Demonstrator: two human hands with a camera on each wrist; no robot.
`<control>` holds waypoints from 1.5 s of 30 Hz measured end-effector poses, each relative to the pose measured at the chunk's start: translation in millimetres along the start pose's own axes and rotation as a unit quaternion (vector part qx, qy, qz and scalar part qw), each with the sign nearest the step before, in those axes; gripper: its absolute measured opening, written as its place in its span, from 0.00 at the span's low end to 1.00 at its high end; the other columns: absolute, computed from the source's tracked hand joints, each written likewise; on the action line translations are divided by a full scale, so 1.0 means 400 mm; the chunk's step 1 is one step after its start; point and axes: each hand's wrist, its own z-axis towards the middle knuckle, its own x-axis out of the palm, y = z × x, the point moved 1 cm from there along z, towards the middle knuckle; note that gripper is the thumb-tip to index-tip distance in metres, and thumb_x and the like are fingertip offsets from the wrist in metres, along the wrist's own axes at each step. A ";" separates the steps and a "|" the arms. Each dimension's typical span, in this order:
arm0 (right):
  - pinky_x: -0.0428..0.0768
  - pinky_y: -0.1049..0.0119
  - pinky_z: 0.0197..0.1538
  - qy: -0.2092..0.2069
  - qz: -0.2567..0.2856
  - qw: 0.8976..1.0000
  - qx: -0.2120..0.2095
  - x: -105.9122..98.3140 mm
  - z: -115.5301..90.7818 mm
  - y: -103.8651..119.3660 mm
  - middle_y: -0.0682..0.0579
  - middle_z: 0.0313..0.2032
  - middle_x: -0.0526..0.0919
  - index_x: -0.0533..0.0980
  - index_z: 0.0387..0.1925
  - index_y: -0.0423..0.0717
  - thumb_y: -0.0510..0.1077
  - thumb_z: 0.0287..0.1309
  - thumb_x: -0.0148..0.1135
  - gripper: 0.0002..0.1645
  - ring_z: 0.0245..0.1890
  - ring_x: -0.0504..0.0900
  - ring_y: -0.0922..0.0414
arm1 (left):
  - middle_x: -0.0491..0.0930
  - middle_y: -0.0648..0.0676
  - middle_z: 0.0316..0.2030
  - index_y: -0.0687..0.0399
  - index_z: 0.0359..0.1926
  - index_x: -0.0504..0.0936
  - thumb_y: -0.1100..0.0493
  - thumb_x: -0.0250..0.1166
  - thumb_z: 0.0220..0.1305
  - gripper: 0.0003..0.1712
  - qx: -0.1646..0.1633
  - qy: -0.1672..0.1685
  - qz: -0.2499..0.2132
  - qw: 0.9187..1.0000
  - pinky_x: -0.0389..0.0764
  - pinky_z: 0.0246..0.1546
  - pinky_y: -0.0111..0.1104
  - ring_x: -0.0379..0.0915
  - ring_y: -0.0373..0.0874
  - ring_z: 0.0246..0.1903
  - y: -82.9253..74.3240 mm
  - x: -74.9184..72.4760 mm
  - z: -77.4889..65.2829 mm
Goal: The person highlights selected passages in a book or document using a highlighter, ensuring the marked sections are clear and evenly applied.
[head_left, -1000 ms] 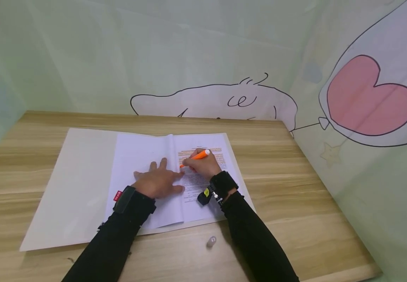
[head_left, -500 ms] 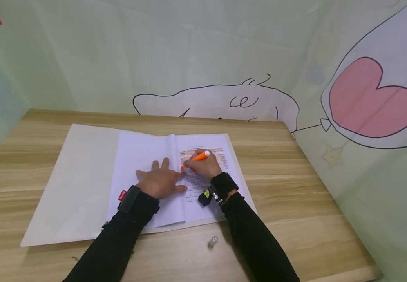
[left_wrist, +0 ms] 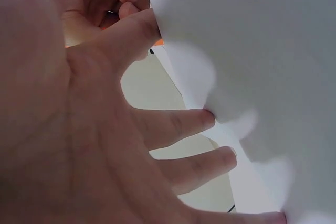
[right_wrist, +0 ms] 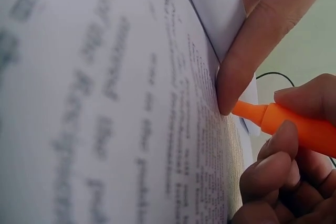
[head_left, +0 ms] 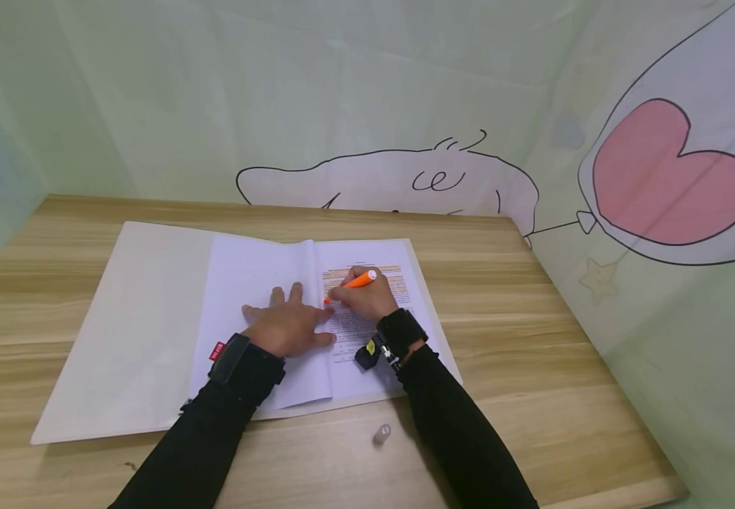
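An open folder of papers lies on the table, its right page printed with text. Orange highlighting covers the upper lines of that page. My right hand pinches an orange highlighter, its tip down at the left margin just under the marked lines. In the right wrist view the highlighter shows between thumb and fingers, the tip right beside a left fingertip. My left hand rests with spread fingers on the blank left page, near the fold. The left wrist view shows its fingertips on the paper.
A small translucent cap lies on the wooden table in front of the folder. A red label shows beside the left wrist. Printed fabric walls stand behind and to the right of the table.
Both hands stay nearly in place, with the highlighter tip staying near the left margin. The whole head view shifts slightly.
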 end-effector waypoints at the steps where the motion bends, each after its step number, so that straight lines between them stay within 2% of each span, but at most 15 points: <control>1: 0.67 0.72 0.19 0.001 -0.002 1.000 0.000 0.001 0.001 -0.001 0.55 0.16 0.76 0.73 0.19 0.48 0.44 0.50 0.74 0.16 0.17 0.73 0.60 | 0.59 0.70 0.68 0.36 0.67 0.74 0.40 0.67 0.61 0.33 -0.001 0.001 0.000 1.000 0.57 0.53 0.81 0.57 0.71 0.62 0.000 0.000 0.000; 13: 0.69 0.71 0.19 -0.002 0.021 1.000 0.017 -0.006 -0.003 -0.002 0.54 0.15 0.78 0.73 0.17 0.48 0.43 0.50 0.74 0.17 0.17 0.74 0.59 | 0.59 0.70 0.68 0.36 0.68 0.73 0.39 0.68 0.61 0.35 -0.007 0.004 0.001 1.000 0.57 0.54 0.81 0.58 0.70 0.61 -0.001 0.004 0.005; 21: 0.68 0.72 0.18 0.000 0.013 1.000 0.013 -0.008 0.000 -0.005 0.55 0.15 0.77 0.72 0.17 0.49 0.42 0.51 0.73 0.17 0.16 0.74 0.60 | 0.58 0.70 0.69 0.36 0.69 0.72 0.39 0.68 0.61 0.36 -0.010 0.007 -0.002 1.000 0.56 0.55 0.81 0.57 0.70 0.62 -0.001 0.003 0.002; 29: 0.65 0.70 0.19 0.005 -0.021 1.000 0.011 -0.012 -0.004 0.001 0.53 0.19 0.77 0.71 0.18 0.48 0.42 0.53 0.71 0.16 0.18 0.72 0.58 | 0.57 0.69 0.70 0.35 0.69 0.71 0.40 0.68 0.61 0.36 -0.009 0.005 -0.007 1.000 0.56 0.57 0.80 0.57 0.70 0.62 0.000 0.003 -0.003; 38: 0.65 0.70 0.20 0.001 -0.021 1.000 0.001 -0.016 -0.005 0.000 0.54 0.18 0.77 0.71 0.17 0.49 0.42 0.53 0.71 0.17 0.19 0.72 0.58 | 0.57 0.70 0.69 0.36 0.70 0.71 0.40 0.68 0.61 0.37 -0.013 0.008 -0.009 1.000 0.55 0.56 0.80 0.57 0.70 0.62 -0.001 0.004 0.000; 45: 0.65 0.69 0.20 -0.006 -0.021 1.000 0.014 -0.028 -0.001 -0.004 0.53 0.19 0.76 0.71 0.18 0.48 0.40 0.53 0.71 0.16 0.19 0.72 0.57 | 0.58 0.70 0.69 0.36 0.69 0.72 0.39 0.67 0.61 0.36 -0.011 0.009 -0.010 1.000 0.55 0.55 0.81 0.58 0.69 0.61 -0.003 0.002 0.004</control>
